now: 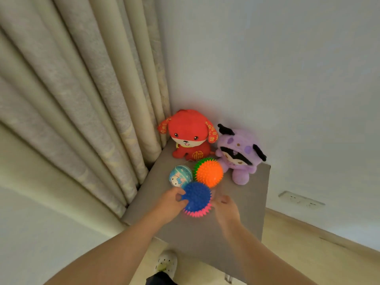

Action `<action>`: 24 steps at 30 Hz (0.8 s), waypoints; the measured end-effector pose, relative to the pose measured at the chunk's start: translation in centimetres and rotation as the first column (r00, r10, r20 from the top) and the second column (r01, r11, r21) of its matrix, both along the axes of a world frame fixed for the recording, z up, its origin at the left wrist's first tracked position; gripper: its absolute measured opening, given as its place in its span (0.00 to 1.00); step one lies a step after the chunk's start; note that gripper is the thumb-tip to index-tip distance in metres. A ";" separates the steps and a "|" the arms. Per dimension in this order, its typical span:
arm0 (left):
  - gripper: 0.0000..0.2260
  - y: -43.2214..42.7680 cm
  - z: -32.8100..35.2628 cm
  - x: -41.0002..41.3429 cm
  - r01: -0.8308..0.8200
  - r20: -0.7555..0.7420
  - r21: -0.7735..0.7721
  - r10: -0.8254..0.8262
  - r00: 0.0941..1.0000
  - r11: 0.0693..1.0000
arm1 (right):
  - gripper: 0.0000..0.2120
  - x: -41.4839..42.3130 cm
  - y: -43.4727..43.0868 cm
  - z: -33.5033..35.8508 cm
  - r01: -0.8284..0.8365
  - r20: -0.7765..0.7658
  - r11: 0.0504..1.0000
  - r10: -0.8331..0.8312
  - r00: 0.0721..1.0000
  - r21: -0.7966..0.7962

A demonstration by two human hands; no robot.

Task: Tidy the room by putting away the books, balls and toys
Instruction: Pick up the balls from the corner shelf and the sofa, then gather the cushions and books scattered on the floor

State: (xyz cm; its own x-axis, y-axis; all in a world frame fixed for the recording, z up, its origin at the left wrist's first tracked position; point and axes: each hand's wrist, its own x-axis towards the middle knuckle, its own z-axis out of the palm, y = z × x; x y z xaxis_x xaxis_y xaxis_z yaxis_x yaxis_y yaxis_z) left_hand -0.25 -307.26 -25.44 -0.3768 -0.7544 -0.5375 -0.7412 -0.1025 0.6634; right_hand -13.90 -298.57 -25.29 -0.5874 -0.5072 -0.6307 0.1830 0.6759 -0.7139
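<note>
Blue spiky ball [197, 199] on grey surface [242, 212], gripped by left hand [170, 203] | right hand [226, 208] blurred beside it, grasp not discernible | orange spiky ball [209, 172] and patterned ball [180, 175] set just behind.

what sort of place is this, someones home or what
Most likely a home bedroom or playroom corner: floor-length beige curtains, a red plush dog and an orange spiky ball on a grey stand, and a wall socket low above the wooden floor.
</note>
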 end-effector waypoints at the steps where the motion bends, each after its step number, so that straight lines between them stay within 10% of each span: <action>1: 0.14 0.7 0.4 0.0 -0.045 -0.012 -0.006 0.044 0.999 0.999 | 0.06 -0.2 0.3 0.1 -0.040 -0.007 0.999 0.040 0.999 -0.002; 7: 0.08 7.4 2.3 1.0 -0.365 -0.070 -0.046 0.361 0.930 0.930 | 0.04 -0.8 3.5 2.7 -0.288 -0.037 0.953 0.286 0.958 -0.090; 15: 0.05 20.5 5.7 9.4 -0.820 -0.204 0.008 0.803 0.560 0.573 | 0.12 9.2 9.0 4.0 -0.642 0.012 0.756 0.649 0.761 -0.127; 24: 0.10 45.4 8.8 24.4 -0.999 -0.295 -0.029 0.955 -0.012 -0.022 | 0.05 28.8 26.2 7.6 -0.962 0.044 0.223 0.975 0.219 -0.160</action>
State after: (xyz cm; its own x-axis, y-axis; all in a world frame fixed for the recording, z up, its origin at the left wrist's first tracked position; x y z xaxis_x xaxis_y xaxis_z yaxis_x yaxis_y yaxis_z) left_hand 24.15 -261.89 -16.63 0.7766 -0.5019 -0.3807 0.0891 -0.5107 0.8551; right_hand 14.94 -272.36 -17.73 0.4635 -0.6809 -0.5670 -0.4915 0.3349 -0.8039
